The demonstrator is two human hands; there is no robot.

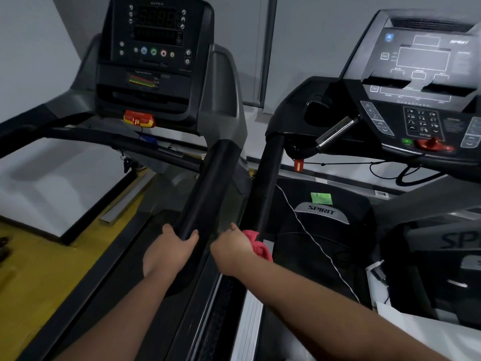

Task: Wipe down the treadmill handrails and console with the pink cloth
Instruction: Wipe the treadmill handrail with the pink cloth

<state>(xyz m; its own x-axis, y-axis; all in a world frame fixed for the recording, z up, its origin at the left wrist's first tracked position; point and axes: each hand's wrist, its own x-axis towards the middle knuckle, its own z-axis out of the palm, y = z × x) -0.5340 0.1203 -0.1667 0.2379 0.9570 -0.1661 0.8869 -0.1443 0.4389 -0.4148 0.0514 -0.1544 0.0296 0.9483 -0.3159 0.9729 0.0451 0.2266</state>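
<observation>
Two treadmills stand side by side. My left hand (170, 250) grips the lower end of the left treadmill's black right handrail (208, 186). My right hand (233, 250) holds the bunched pink cloth (257, 246) pressed against the near end of the right treadmill's black left handrail (268, 178). The left treadmill's console (156, 48) rises at the top centre. The right treadmill's console (421, 82), marked SPIRIT, is at the top right.
A red and yellow safety key (139, 119) sits under the left console. A chrome pulse grip (335, 131) and a red stop knob (429, 144) sit on the right console. A thin white cord (320, 246) crosses the right deck. Yellow floor (52, 256) lies at the left.
</observation>
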